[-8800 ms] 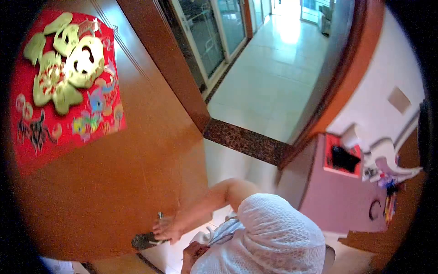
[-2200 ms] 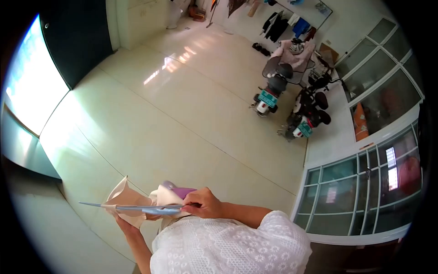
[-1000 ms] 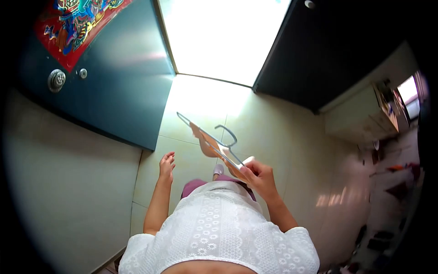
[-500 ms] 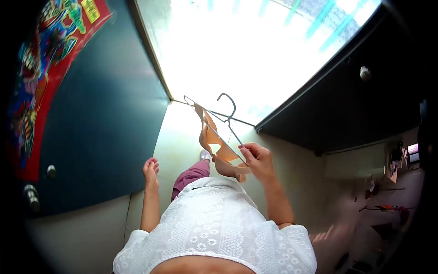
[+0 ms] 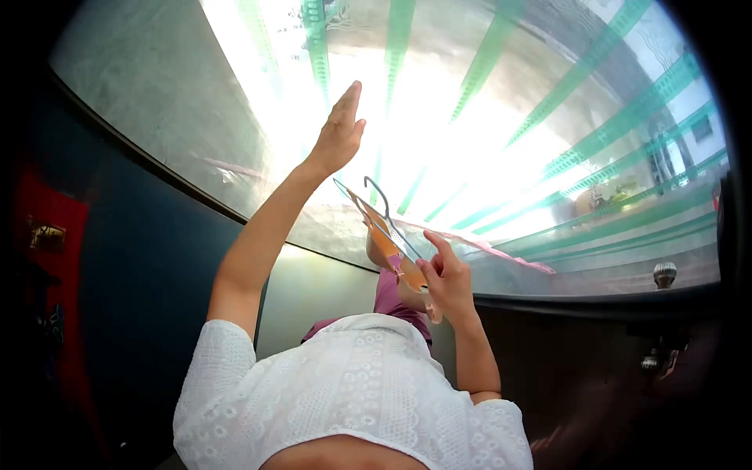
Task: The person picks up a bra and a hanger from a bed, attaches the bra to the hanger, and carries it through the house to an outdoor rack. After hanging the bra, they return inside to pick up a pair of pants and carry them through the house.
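My right hand point(image 5: 446, 286) holds one end of a thin wire clothes hanger point(image 5: 384, 207) between thumb and fingers, its index finger pointing up. From the hanger hangs a beige bra point(image 5: 383, 244), its cups in front of my legs and partly covered by the hand. My left hand point(image 5: 338, 137) is raised high with fingers straight and together, thumb apart, and nothing in it. Behind that hand, and overlapping it in this view, is a clear plastic sheet with green stripes point(image 5: 398, 35).
A dark blue door point(image 5: 157, 258) with a red decoration point(image 5: 66, 227) stands open on my left. To the right is a dark door point(image 5: 564, 352) with a round metal knob point(image 5: 664, 275). Pale floor point(image 5: 313, 290) shows beneath me; bright light comes through the doorway.
My left hand has risen from beside my waist up toward the striped sheet. I have moved closer to the doorway, with the hanger and bra still in my right hand.
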`<state>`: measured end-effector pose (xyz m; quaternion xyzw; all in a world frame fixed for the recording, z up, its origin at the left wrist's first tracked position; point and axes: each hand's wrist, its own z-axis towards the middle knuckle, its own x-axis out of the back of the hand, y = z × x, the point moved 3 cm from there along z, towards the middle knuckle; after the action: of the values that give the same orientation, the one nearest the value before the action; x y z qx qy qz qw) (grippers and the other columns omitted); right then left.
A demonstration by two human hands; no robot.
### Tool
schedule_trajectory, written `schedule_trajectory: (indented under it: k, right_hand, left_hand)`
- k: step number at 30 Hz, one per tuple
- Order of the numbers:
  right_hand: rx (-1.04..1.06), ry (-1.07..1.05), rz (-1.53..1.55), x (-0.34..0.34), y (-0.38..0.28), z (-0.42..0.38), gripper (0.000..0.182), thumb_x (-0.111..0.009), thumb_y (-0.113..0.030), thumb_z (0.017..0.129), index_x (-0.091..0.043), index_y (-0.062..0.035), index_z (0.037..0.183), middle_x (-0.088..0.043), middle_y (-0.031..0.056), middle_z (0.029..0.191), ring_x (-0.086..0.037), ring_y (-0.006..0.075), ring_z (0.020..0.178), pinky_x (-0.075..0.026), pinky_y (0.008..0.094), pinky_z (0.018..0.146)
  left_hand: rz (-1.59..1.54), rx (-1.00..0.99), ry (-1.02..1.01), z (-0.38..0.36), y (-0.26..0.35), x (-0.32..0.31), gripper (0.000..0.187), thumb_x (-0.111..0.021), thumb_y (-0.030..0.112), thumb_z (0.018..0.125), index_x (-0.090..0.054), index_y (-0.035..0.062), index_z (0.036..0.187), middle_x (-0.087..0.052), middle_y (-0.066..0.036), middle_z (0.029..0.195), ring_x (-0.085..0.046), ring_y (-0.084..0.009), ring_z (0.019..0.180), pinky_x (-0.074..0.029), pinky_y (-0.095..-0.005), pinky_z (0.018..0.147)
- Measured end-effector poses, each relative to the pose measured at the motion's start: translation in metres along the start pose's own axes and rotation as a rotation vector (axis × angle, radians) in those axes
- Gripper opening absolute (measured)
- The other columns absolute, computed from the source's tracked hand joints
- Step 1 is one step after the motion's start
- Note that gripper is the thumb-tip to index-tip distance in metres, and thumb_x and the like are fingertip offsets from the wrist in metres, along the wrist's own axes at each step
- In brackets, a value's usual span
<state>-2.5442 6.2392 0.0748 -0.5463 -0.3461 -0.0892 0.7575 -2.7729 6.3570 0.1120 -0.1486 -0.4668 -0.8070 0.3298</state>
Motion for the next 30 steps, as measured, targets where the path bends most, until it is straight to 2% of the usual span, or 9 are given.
schedule_trajectory:
  k: [4, 8, 10, 12, 14, 18, 21, 24, 30]
  right_hand:
    - [0.264, -0.37, -0.032, -0.009, 0.003, 0.129, 0.057, -0.059, -0.008, 0.069, -0.035, -0.0095, 0.121, -0.05, 0.009, 0.053, -0.049, 0.021, 0.046, -0.037, 0.0309, 0.046]
    - [0.132, -0.632, 0.146, 0.006, 0.037, 0.255, 0.065, -0.058, -0.005, 0.07, -0.026, -0.0079, 0.126, -0.045, 0.0076, 0.05, -0.038, 0.017, 0.043, -0.034, 0.0284, 0.046]
    - [-0.117, -0.603, 0.193, 0.023, 0.067, 0.32, 0.065, -0.055, -0.002, 0.072, -0.022, -0.009, 0.128, -0.04, 0.0045, 0.047, -0.033, 0.0101, 0.043, -0.031, 0.025, 0.043]
    - [-0.087, -0.608, 0.267, 0.035, 0.105, 0.366, 0.065, -0.053, 0.0, 0.072, -0.022, -0.0098, 0.129, -0.039, 0.0011, 0.046, -0.032, 0.0076, 0.042, -0.03, 0.0229, 0.042]
    - [-0.198, -0.447, 0.337, 0.011, 0.082, 0.326, 0.064, -0.051, 0.002, 0.072, -0.023, -0.0106, 0.129, -0.039, -0.0019, 0.046, -0.033, 0.0061, 0.042, -0.03, 0.0211, 0.042]
    - [-0.246, 0.006, 0.327, 0.052, 0.135, 0.384, 0.06, -0.052, 0.0, 0.073, -0.028, -0.0093, 0.127, -0.035, -0.0036, 0.045, -0.031, 0.004, 0.042, -0.026, 0.0183, 0.041]
    - [-0.255, 0.233, 0.311, 0.087, 0.182, 0.38, 0.036, -0.051, -0.004, 0.075, -0.048, -0.0008, 0.111, -0.035, -0.0049, 0.047, -0.031, 0.0029, 0.042, -0.025, 0.0177, 0.04]
    - [-0.275, 0.228, 0.355, 0.044, 0.181, 0.454, 0.026, -0.052, -0.006, 0.076, -0.055, 0.0008, 0.101, -0.045, -0.0015, 0.054, -0.036, 0.0041, 0.045, -0.028, 0.0183, 0.041]
    - [-0.206, 0.038, 0.016, -0.035, 0.12, 0.596, 0.022, -0.052, -0.006, 0.077, -0.057, 0.0012, 0.097, -0.045, -0.0009, 0.057, -0.038, 0.0058, 0.051, -0.031, 0.0196, 0.045]
  left_hand:
    - [-0.52, 0.206, -0.428, 0.113, -0.081, -0.031, 0.04, -0.026, -0.01, 0.069, -0.043, 0.0021, 0.104, -0.051, -0.008, 0.101, -0.049, -0.0141, 0.094, -0.035, -0.0254, 0.083]
    - [-0.175, 0.149, -0.043, 0.164, -0.131, -0.017, 0.049, -0.028, -0.009, 0.064, -0.039, 0.0015, 0.111, -0.047, -0.014, 0.108, -0.043, -0.0209, 0.106, -0.029, -0.0313, 0.092]
    - [-0.11, 0.159, 0.141, 0.18, -0.173, 0.008, 0.063, -0.028, -0.011, 0.062, -0.024, 0.0007, 0.123, -0.033, -0.019, 0.122, -0.03, -0.0263, 0.117, -0.021, -0.0309, 0.098]
    - [0.144, 0.223, 0.322, 0.186, -0.182, 0.04, 0.062, -0.033, -0.01, 0.065, -0.023, 0.0038, 0.124, -0.032, -0.022, 0.122, -0.03, -0.0322, 0.116, -0.025, -0.0346, 0.095]
    - [0.251, 0.185, 0.547, 0.096, -0.199, 0.12, 0.057, -0.034, -0.009, 0.068, -0.024, 0.0003, 0.123, -0.031, -0.021, 0.122, -0.031, -0.0324, 0.114, -0.026, -0.0353, 0.094]
    - [1.006, 0.255, 0.657, 0.083, -0.215, 0.153, 0.045, -0.034, -0.009, 0.07, -0.038, -0.0016, 0.114, -0.042, -0.015, 0.114, -0.036, -0.0314, 0.11, -0.031, -0.0366, 0.09]
    - [1.342, 0.231, 0.947, 0.051, -0.177, 0.151, 0.03, -0.039, -0.009, 0.07, -0.052, 0.0001, 0.096, -0.051, -0.012, 0.099, -0.044, -0.0285, 0.098, -0.036, -0.0368, 0.082]
    - [1.202, 0.481, 1.131, 0.05, -0.217, 0.133, 0.023, -0.039, -0.009, 0.068, -0.053, 0.0009, 0.083, -0.052, -0.01, 0.086, -0.047, -0.0257, 0.085, -0.038, -0.0339, 0.072]
    - [0.476, 0.495, 0.596, 0.135, -0.289, 0.074, 0.021, -0.037, -0.013, 0.062, -0.051, -0.0001, 0.071, -0.051, -0.01, 0.069, -0.05, -0.0205, 0.061, -0.039, -0.0267, 0.055]
